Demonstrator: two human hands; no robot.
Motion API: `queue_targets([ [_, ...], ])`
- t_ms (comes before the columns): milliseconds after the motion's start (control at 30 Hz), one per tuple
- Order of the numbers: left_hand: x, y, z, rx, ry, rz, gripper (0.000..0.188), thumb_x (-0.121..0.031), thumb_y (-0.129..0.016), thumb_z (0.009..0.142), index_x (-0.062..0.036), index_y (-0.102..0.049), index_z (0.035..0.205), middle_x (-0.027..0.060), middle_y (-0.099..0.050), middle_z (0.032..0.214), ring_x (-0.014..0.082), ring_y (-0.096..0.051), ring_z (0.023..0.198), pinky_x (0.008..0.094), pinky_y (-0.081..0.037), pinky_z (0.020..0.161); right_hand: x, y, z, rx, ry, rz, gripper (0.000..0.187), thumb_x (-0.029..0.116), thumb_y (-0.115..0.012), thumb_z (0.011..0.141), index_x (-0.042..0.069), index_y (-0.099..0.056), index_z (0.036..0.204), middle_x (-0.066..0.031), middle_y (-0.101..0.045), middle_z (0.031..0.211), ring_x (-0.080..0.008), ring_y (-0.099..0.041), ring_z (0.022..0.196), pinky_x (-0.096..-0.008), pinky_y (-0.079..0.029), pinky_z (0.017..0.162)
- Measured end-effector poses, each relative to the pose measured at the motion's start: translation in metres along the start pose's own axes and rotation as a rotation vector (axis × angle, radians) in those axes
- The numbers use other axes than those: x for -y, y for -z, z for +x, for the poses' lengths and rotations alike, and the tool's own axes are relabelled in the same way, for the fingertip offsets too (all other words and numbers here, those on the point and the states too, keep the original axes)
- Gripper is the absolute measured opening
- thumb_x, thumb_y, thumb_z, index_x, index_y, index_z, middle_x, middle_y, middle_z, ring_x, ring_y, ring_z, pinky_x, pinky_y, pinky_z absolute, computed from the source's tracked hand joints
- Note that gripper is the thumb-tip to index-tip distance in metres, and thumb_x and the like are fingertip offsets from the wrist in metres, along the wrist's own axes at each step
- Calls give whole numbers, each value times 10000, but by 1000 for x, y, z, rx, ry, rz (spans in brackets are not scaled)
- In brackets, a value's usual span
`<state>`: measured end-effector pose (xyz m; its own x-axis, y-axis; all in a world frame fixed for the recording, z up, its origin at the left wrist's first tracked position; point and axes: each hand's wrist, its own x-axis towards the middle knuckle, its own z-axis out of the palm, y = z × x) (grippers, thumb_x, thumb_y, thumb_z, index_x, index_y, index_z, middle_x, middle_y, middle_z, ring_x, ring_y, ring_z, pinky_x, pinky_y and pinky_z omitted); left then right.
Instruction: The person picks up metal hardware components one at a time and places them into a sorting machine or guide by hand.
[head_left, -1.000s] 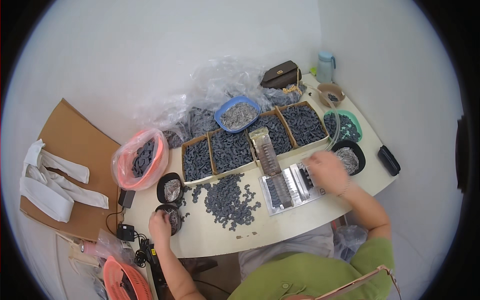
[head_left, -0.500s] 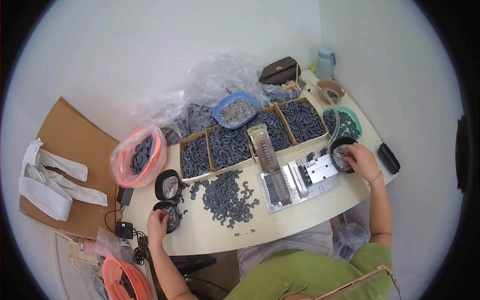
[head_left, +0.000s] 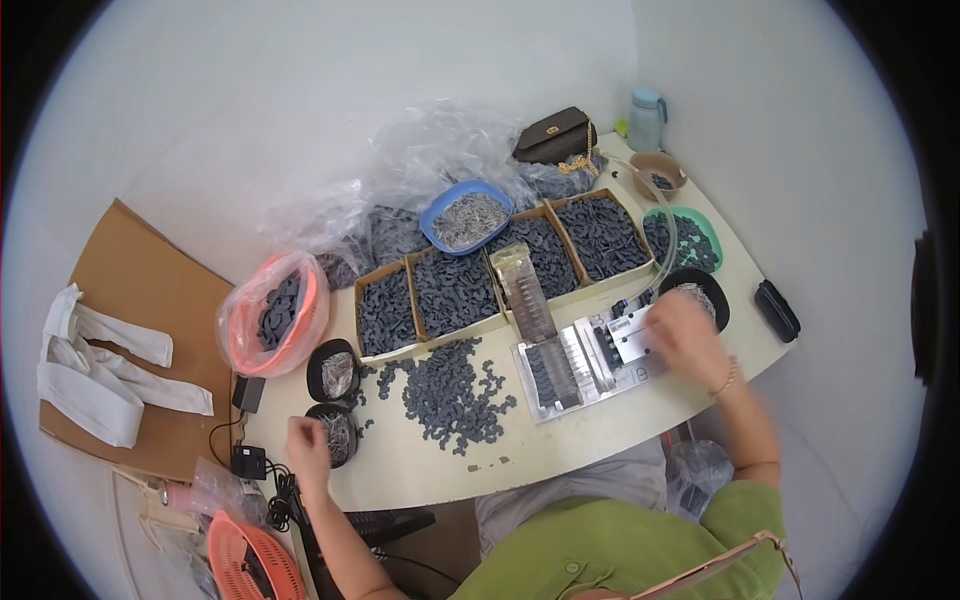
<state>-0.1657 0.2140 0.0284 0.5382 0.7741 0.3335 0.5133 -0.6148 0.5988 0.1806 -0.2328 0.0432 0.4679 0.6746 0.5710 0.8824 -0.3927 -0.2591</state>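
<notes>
My left hand (head_left: 309,452) is at the left rim of a black bowl of thin metal pins (head_left: 341,437). Its fingers are drawn together, and anything between them is too small to make out. Over the right end of a metal fixture (head_left: 628,338), my right hand (head_left: 686,338) is smeared by motion, its fingertips hard to see. Just behind it stands a black bowl (head_left: 722,312) of metal pins. A clear plastic chute (head_left: 527,300) slopes onto the fixture, where small dark grey parts (head_left: 541,383) lie in a row.
Loose dark grey parts (head_left: 455,400) are heaped mid-table. Behind them stand cardboard trays (head_left: 480,328) of such parts and a blue tray (head_left: 434,232) of pins. Another black bowl (head_left: 318,373), a pink basket (head_left: 314,325), a green bowl (head_left: 715,238) and a black case (head_left: 777,311) surround the workspace.
My right hand has left the right black bowl and moved left and toward me, over the fixture. My left hand has lifted out of its bowl to the left rim.
</notes>
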Motion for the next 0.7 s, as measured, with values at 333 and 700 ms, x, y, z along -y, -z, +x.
queue_targets([
  [333, -168, -131, -70, 487, -302, -512, 151, 7, -727, 768, -27, -651, 894, 41, -641, 803, 110, -627, 739, 237, -501, 658, 62, -71, 5, 178, 372, 33, 79, 126, -613, 687, 75, -600, 745, -37, -547, 794, -199, -539, 795, -318, -444, 684],
  [700, -215, -175, -78, 242, -927, -273, 226, -24, -746, 649, -76, -634, 838, 66, -645, 847, 269, -616, 856, 356, -450, 717, 67, -49, -19, 174, 381, -11, 312, 151, -572, 760, 31, -643, 1039, -40, -611, 1000, -189, -557, 902, -312, -439, 756],
])
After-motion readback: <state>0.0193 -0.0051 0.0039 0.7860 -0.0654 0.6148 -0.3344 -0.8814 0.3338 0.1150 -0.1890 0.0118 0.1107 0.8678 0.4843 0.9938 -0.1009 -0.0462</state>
